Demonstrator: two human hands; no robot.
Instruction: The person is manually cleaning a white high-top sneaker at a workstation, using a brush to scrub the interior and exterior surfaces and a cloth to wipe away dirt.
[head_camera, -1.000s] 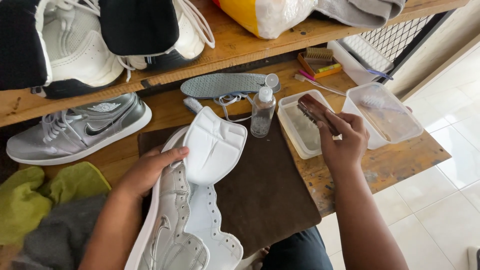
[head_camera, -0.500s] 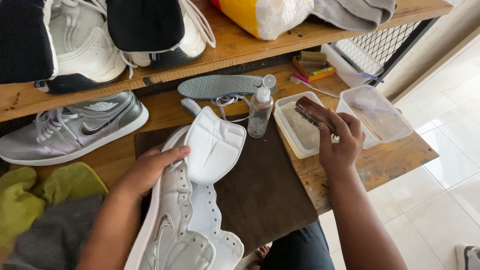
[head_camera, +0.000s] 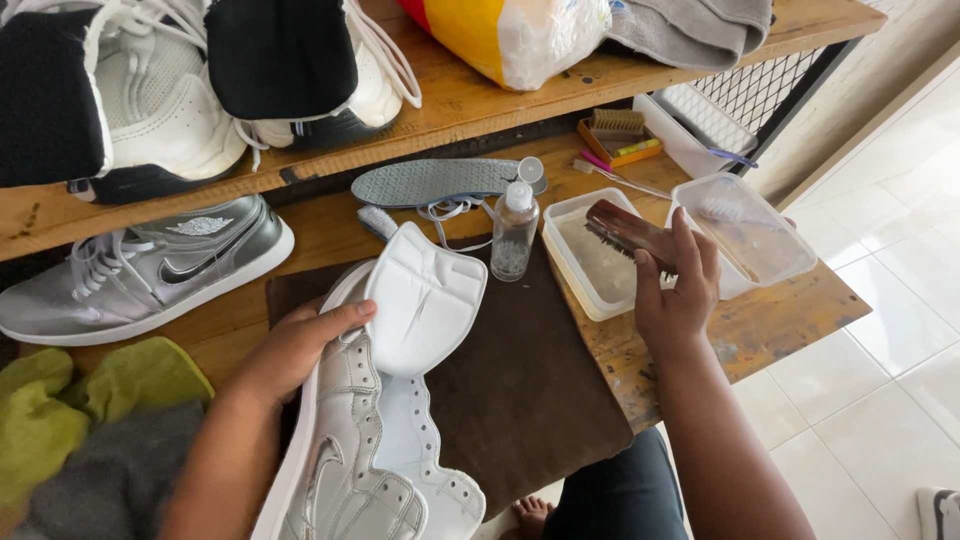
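My left hand gripped the silver high-top shoe at its sole edge, thumb laid across the base of the white tongue. The shoe lay on its side on the brown mat, opening turned up toward me. Its long axis ran from my lap at lower left up toward the middle of the table, with the folded-out tongue at the far end.

My right hand was closed around the wooden-backed brush, fingers wrapped over the back, bristles facing down. The brush hovered over the near clear plastic tub, which held a cloudy liquid. I could not tell whether the bristles touched it.

The shoe lay to the left of the brush hand and nearer to me, apart from it across bare mat. The brush's long axis pointed up and left, roughly crosswise to the tongue. The right hand was the nearer to the tub; the left was the only one on the shoe.

A small clear bottle stood between tongue and tub. A second tub sat just beyond the right hand. The matching silver shoe rested at the left, well apart.
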